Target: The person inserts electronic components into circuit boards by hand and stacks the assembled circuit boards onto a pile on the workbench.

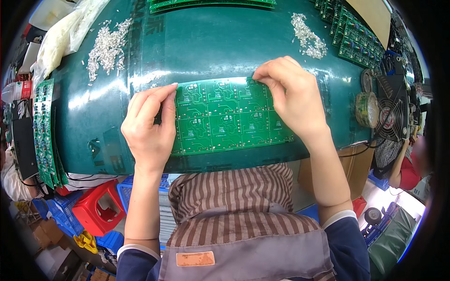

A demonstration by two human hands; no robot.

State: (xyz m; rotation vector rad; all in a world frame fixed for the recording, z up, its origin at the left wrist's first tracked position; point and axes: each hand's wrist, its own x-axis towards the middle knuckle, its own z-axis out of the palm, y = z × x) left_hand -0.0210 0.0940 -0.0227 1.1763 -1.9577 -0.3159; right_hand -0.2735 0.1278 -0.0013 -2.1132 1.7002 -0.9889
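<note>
Green circuit panel (pixel 229 117) lies flat on the dark green counter (pixel 211 51), near its front edge. Left hand (pixel 150 126) pinches left edge, grip closed on it; right hand (pixel 290 93) pinches top edge likewise. Step looks like positioning. Thin, rigid, glossy, gridded. Heaps of small silvery parts (pixel 108 47) behind

One green circuit panel (pixel 229 117) on the mat, two hands on it; two heaps of small metal parts (pixel 107 47); one fan (pixel 393 119); one red stool (pixel 97 210)

A clear plastic bag (pixel 70 23) of white parts lies at the table's far-left corner.
</note>
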